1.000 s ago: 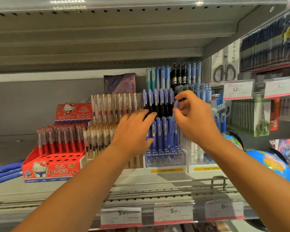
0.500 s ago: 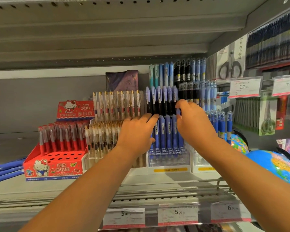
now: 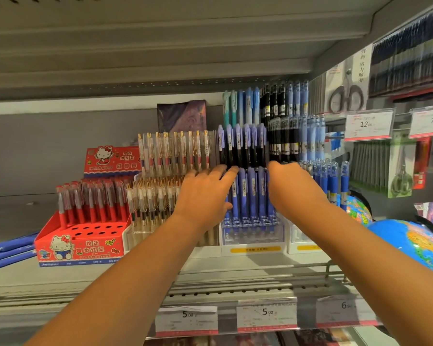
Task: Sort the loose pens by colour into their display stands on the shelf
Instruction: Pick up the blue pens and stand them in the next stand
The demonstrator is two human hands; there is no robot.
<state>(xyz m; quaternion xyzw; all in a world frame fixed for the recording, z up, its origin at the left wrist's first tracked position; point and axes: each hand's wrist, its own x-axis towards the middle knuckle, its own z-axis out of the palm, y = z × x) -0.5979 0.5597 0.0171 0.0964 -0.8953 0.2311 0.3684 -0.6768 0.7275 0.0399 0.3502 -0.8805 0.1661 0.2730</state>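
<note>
Two bare arms reach up to the shelf from the bottom of the frame. The left hand [image 3: 205, 193] is in the middle of the frame, with its fingers out straight and close together. Its fingertips touch the bottom ends of the purple-topped black pens [image 3: 243, 146], which stand in a row just above. The right hand [image 3: 293, 188] is just to the right of it, with its back toward us. Its fingers bend away behind the hand, at the right edge of the blue pens [image 3: 250, 193], so I cannot tell if it holds a pen or not.

The blue pens stand upright between the two hands, in a clear stand [image 3: 253, 236] with a yellow strip on its front. Left of that are clear pens with gold clips [image 3: 175, 151], in two rows. In the lower left of the frame is a red cat box [image 3: 78, 245], with red pens [image 3: 93, 198] at its back and bare holes at its front. A globe [image 3: 415, 243] sits at the lower right. White price tags [image 3: 266, 314] hang along the front edge of the shelf [image 3: 23, 278], at the bottom.
</note>
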